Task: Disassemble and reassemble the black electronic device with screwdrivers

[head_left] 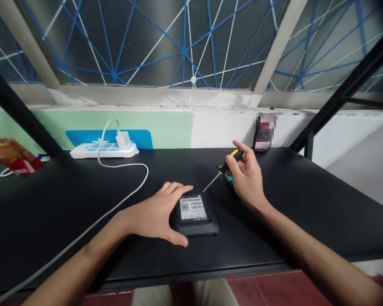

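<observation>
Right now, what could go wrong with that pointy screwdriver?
The screwdriver leans in at a slant, so its tip might slip and scratch the black device. It could also poke the left hand, whose fingertip is close by. The right hand might bump the green-handled tool.

Power strip and phone along the wall

At the far edge of the worktop I see a white power strip with a charger plugged in; its white cable loops over the strip and runs toward my lower left. Behind the strip is a blue panel on the pale green wall. An amber bottle with a red label leans at my far left. To the right, a phone stands by the white wall, its picture partly pixelated. Blue and white lines cross the window above.
</observation>
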### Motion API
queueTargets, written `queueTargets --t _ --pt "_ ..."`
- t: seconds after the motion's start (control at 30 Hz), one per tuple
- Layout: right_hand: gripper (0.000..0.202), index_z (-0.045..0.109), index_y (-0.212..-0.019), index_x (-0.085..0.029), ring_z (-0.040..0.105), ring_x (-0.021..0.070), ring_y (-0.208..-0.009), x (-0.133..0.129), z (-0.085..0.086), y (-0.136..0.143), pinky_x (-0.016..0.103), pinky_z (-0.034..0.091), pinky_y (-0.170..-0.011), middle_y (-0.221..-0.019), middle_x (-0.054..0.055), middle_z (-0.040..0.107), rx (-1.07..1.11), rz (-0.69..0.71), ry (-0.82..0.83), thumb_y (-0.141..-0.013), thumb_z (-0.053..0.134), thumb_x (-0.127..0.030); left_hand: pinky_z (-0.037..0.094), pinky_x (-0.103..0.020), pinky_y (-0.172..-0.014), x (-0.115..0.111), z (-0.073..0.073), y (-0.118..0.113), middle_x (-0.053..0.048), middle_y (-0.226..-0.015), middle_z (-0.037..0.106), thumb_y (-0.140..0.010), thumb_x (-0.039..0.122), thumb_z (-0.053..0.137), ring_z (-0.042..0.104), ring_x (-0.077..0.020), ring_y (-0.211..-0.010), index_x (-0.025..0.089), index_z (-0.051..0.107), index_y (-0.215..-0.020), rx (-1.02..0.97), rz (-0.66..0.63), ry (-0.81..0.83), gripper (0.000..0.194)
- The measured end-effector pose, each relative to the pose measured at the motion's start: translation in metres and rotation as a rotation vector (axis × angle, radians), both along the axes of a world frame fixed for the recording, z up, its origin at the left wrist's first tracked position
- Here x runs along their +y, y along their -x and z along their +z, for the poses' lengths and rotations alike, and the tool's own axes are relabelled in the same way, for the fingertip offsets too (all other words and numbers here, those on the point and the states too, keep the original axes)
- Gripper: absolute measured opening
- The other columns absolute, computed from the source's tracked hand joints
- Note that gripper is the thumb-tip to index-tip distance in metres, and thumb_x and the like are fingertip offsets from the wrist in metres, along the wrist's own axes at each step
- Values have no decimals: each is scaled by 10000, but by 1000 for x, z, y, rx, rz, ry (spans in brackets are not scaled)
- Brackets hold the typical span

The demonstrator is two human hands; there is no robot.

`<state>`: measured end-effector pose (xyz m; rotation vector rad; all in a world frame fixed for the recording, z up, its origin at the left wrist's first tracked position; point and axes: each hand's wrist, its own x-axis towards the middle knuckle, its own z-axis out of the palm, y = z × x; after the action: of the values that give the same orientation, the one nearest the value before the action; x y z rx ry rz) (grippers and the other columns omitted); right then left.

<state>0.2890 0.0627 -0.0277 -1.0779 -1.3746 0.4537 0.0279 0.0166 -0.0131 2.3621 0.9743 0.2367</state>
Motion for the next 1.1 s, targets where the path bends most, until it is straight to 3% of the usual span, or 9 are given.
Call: queueTargets --t 0.07,0.27,0.47,0.87,1.1 --pt "458 535 -1371 -293 465 155 -523 1 0 -2 351 512 -528 -644 -48 392 1 -15 -5 -926 614 -366 307 -578 -1172 0 -1 0 -136 -1525 361 -661 529 847 299 -395 -1424 242 245 -1562 -9 4 -5 1121" --pt "421 594 -1321 -298 526 154 -599 -2 5 -2 341 517 -542 -816 13 557 24 -14 -30 -908 632 -368 305 -553 -1177 2 -3 1 -130 -1533 371 -670 551 834 315 -385 -1420 236 257 -1561 -25 18 -20 1108" --pt "397 624 -1275 -235 488 108 -552 -13 11 7 293 516 -506 -804 2 574 -28 121 33 -891 644 -335 280 -573 -1173 6 -2 3 -136 -1550 371 -692 578 815 326 -390 -1417 231 279 -1548 -5 49 -59 1067" --pt "396 606 -1305 -265 456 120 -487 -16 10 5 302 472 -475 -650 -36 508 -75 87 -8 -919 627 -347 275 -594 -1166 7 -3 3 -137 -1557 365 -697 581 810 312 -397 -1424 260 271 -1552 -6 42 -65 1061" --pt "398 603 -1303 -258 477 113 -510 -17 12 7 305 502 -486 -745 -9 567 -61 102 -4 -916 628 -348 277 -570 -1176 7 0 3 -148 -1558 357 -696 592 813 310 -387 -1426 226 264 -1550 14 45 -58 1079"
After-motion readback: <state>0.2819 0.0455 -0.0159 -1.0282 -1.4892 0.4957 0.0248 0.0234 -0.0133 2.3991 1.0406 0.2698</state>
